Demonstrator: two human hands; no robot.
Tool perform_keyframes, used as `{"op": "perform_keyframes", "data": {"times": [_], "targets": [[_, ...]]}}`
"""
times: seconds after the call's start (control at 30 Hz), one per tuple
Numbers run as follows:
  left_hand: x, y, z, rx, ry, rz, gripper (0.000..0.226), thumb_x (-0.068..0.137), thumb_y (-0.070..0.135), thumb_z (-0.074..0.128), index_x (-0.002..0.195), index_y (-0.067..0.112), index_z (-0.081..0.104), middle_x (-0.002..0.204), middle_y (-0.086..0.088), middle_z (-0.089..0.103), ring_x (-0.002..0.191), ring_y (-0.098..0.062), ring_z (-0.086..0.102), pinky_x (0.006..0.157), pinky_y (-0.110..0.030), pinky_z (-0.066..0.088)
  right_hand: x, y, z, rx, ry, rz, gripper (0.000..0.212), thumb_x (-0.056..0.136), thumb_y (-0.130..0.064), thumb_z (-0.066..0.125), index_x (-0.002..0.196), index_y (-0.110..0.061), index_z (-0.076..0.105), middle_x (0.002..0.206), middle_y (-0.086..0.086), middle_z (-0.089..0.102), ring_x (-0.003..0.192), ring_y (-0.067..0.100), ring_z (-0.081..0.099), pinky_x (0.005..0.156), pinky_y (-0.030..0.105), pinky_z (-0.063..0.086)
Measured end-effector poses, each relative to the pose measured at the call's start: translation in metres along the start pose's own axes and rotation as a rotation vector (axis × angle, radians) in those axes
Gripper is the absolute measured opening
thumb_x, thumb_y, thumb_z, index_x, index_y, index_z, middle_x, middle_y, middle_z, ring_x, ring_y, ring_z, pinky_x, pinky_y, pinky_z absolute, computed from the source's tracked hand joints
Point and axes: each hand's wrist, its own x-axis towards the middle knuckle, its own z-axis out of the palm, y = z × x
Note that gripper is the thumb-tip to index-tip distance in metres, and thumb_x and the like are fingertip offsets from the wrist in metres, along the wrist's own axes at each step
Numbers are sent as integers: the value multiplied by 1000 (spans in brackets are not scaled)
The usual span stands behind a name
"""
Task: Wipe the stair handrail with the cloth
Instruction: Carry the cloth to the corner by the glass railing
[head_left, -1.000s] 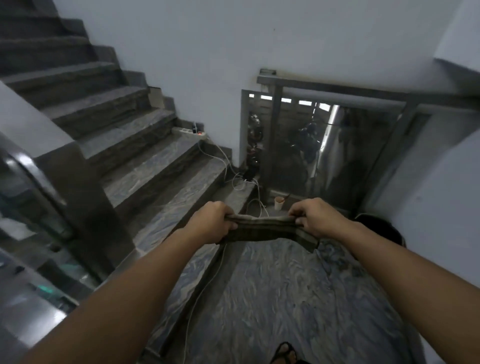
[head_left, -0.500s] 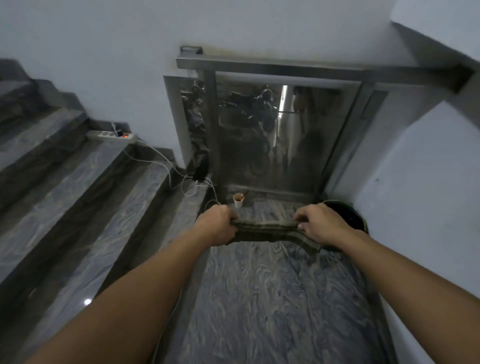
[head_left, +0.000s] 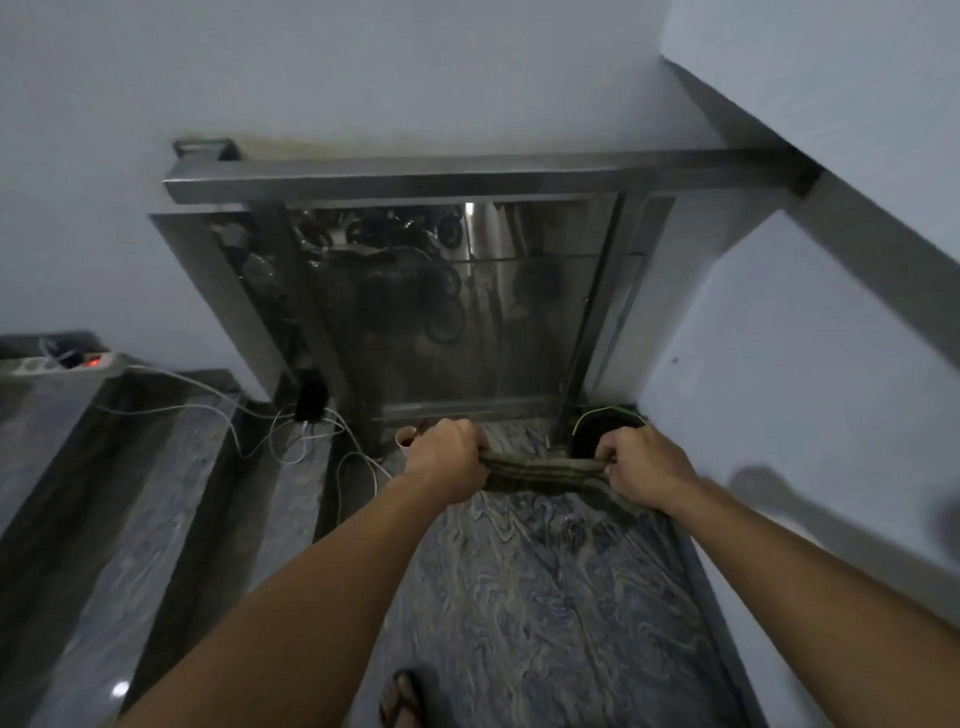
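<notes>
**Cloth stretched between two hands above the landing, handrail ahead**

At the far left a white power strip (head_left: 62, 362) with a red light sits on a marble stair step (head_left: 67, 467), and pale cables (head_left: 218, 410) trail from it across the steps toward a dark plug block (head_left: 310, 401) at the foot of the railing panel. Just right of the cables, a small cup (head_left: 405, 435) stands on the floor, partly hidden behind the left hand.

The left hand (head_left: 451, 460) is closed in a fist around one end of the cloth (head_left: 540, 470). The cloth is a dark, striped, rolled-up strip, pulled nearly straight between both hands and held in the air over the veined marble landing floor (head_left: 545, 597), touching neither the floor nor the rail. The right hand (head_left: 640, 470) is likewise clenched around the other end, with a loose tail of cloth hanging below it.

Beyond the hands, well apart from the cloth, the steel handrail (head_left: 467, 176) runs horizontally across the top of a reflective glass panel (head_left: 441, 312), framed by metal posts. At its right end the rail meets the white wall (head_left: 805, 364). A dark bucket (head_left: 592, 428) sits in the corner just behind the right hand. At the bottom edge, a sandalled foot (head_left: 399, 699) shows on the floor.
</notes>
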Motion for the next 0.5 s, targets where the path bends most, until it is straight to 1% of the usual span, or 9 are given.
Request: {"op": "perform_keyframes", "data": {"times": [0.13, 0.27, 0.4, 0.5], "targets": [[69, 1, -9, 17, -60, 48, 18, 82, 28, 65, 97, 22, 70, 100, -3, 67, 95, -24, 63, 82, -38, 54, 46, 10, -5, 34, -3, 84, 21, 78, -16, 61, 87, -33, 69, 106, 4, 67, 96, 27, 62, 80, 36, 52], [141, 2, -4, 31, -111, 136, 22, 80, 30, 65, 99, 22, 71, 104, -6, 68, 98, -27, 63, 80, -36, 52, 95, 24, 3, 77, -4, 199, 22, 79, -15, 60, 88, -32, 70, 105, 2, 68, 96, 25, 62, 79, 31, 50], [207, 1, 24, 63, -205, 186, 31, 81, 27, 60, 111, 19, 66, 114, -8, 65, 106, -27, 61, 87, -35, 51, 138, 41, 24, 123, -7, 304, 23, 77, -13, 58, 84, -31, 72, 99, 3, 70, 92, 27, 62, 80, 36, 53], [252, 6, 58, 98, -240, 207, 31, 81, 24, 61, 111, 21, 68, 116, -8, 65, 108, -27, 61, 87, -33, 50, 167, 65, 49, 146, 7, 353, 26, 73, -14, 59, 88, -29, 74, 100, 7, 71, 92, 32, 63, 81, 38, 54]]}}
